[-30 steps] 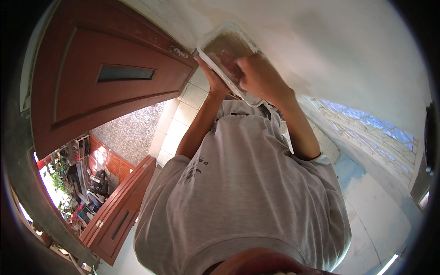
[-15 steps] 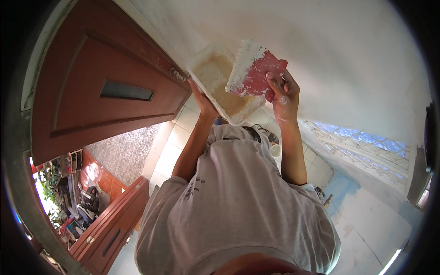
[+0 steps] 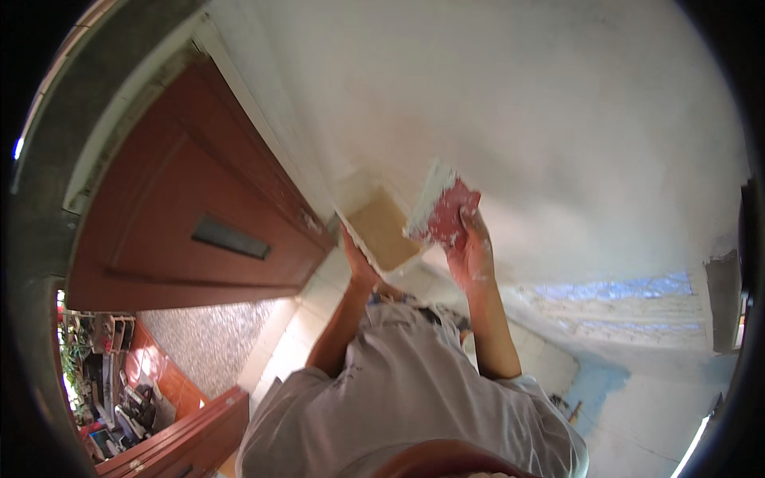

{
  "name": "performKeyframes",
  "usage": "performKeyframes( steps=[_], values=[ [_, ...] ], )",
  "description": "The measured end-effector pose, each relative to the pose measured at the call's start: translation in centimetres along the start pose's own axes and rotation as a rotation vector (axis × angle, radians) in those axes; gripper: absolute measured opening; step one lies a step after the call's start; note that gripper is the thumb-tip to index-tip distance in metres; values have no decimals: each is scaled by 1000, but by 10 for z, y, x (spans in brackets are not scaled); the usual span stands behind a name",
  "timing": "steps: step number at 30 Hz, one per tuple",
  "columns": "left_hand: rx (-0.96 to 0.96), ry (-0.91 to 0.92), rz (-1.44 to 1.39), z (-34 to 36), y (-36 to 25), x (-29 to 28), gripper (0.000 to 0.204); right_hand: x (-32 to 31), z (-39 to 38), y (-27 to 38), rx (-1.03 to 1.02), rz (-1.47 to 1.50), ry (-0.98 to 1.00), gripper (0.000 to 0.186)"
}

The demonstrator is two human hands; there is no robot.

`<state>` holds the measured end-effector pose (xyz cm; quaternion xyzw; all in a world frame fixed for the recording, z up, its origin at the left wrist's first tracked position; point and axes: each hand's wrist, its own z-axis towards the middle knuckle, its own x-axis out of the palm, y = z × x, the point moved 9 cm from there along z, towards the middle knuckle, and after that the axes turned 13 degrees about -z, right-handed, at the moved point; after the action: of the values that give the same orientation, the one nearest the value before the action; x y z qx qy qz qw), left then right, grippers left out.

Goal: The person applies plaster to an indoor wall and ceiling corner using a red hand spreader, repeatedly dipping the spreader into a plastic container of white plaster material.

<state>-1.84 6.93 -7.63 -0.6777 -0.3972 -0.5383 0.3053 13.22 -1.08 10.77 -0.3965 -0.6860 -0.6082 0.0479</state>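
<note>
Grip: right hand [image 3: 472,253] closed around red flat plastic trowel [image 3: 446,213]; left hand [image 3: 357,263] supports tan square plaster board [image 3: 384,231].
Place: frame centre, against white wall [image 3: 558,119].
Handling: trowel likely light, stiff, slippery with plaster; hold its back.

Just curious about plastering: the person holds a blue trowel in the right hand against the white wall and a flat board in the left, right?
Not quite. The trowel in the right hand is red, not blue, as the head view shows. It does meet the white wall, and the left hand holds the flat board.
</note>
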Motion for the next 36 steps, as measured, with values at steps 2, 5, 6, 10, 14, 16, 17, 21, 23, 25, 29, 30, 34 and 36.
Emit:
performKeyframes(
  steps=[2, 5, 6, 10, 14, 16, 17, 21, 23, 25, 29, 30, 34, 36],
  values=[
    [-19, 63, -30, -4, -4, 8, 76, 6, 2, -3, -12, 59, 65, 34],
    [-59, 212, -47, -9, -13, 44, 75, 45, 6, 21, -15, 74, 163, 31],
    [-47, 249, -50, -11, -20, 53, 75, 59, 8, 25, 0, 44, 190, 29],
    [103, 200, 41, -12, -52, 60, 78, 105, 22, 38, -55, -71, 330, 33],
    [162, 151, -42, -20, -47, 57, 80, 117, 24, 37, -19, -126, 377, 34],
    [167, 154, -77, -23, -43, 56, 80, 127, 24, 37, -12, -146, 397, 35],
    [198, 138, -38, -25, -43, 59, 81, 135, 24, 43, -68, -167, 416, 36],
    [210, 119, 84, -24, -47, 84, 84, 181, 37, 89, -279, -143, 551, 37],
    [206, 98, 57, -25, -49, 88, 85, 214, 72, 113, -397, -212, 630, 38],
    [227, 148, 36, -25, -57, 99, 86, 268, 110, 146, -591, -375, 721, 38],
    [226, 161, 31, -17, -56, 110, 86, 387, 122, 278, -1554, -1141, 334, 29],
    [215, 157, 35, -7, -51, 108, 86, 414, 119, 316, -1660, -1216, 211, 26],
    [241, 148, -4, -19, -54, 106, 82, 545, 97, 375, -2328, -1500, -233, 25],
    [272, 140, 29, -22, -54, 98, 81, 596, 118, 363, -2541, -1788, -303, 25]
  ],
)
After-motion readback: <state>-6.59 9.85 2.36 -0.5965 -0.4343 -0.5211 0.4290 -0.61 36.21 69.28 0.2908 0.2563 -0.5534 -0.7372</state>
